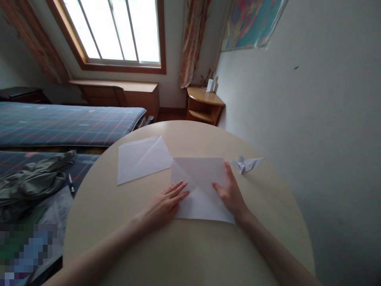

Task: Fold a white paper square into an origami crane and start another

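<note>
A white sheet of paper (pixel 199 206) with faint diagonal creases lies flat on the round table in front of me. My left hand (pixel 171 198) rests on its left side, fingers stretched out over the surface. At the right edge is my right hand (pixel 229 188), its thumb on the paper and its fingers extended along the border, apart from the thumb. Just beyond that hand stands a folded white paper crane (pixel 245 163). To the left, more creased white paper (pixel 141 161) lies on the table, its corner meeting the sheet's upper left corner.
The cream round table (pixel 184 254) borders a white wall (pixel 336 139) on the right. Left of it, a plaid mattress (pixel 68 123) lies near a grey-green garment (pixel 38 174), a pen (pixel 71 183) and printed papers (pixel 56 210). A corner shelf (pixel 205 95) stands behind.
</note>
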{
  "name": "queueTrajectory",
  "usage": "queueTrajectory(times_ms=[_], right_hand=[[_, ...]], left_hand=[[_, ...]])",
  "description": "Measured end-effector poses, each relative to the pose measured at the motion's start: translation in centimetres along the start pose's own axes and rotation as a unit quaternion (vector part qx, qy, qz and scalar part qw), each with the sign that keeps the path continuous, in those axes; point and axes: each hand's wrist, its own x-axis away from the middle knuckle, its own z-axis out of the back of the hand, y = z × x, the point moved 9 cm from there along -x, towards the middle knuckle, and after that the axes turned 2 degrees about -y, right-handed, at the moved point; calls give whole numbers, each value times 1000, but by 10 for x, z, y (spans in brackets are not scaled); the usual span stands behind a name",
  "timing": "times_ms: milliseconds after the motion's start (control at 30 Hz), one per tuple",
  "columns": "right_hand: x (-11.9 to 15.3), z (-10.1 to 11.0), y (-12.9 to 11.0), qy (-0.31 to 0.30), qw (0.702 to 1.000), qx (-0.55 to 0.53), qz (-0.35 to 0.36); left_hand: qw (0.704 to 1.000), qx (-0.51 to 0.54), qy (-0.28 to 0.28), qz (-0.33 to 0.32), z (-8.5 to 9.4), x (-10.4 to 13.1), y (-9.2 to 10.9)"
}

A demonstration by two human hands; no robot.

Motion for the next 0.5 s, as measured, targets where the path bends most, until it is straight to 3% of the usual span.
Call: queueTrajectory(times_ms=[133, 267, 400, 500], right_hand=[[1, -7, 3, -7, 993, 115, 35], [5, -22, -4, -74, 978, 174, 91], [13, -39, -12, -180, 961, 153, 145], [18, -45, -17, -224, 951, 120, 176]], left_hand=[[1000, -5, -6, 11, -2, 0, -2], [999, -23, -21, 18, -4, 1, -1], [998, -39, -49, 21, -9, 1, -1], [997, -50, -64, 16, -10, 2, 0]])
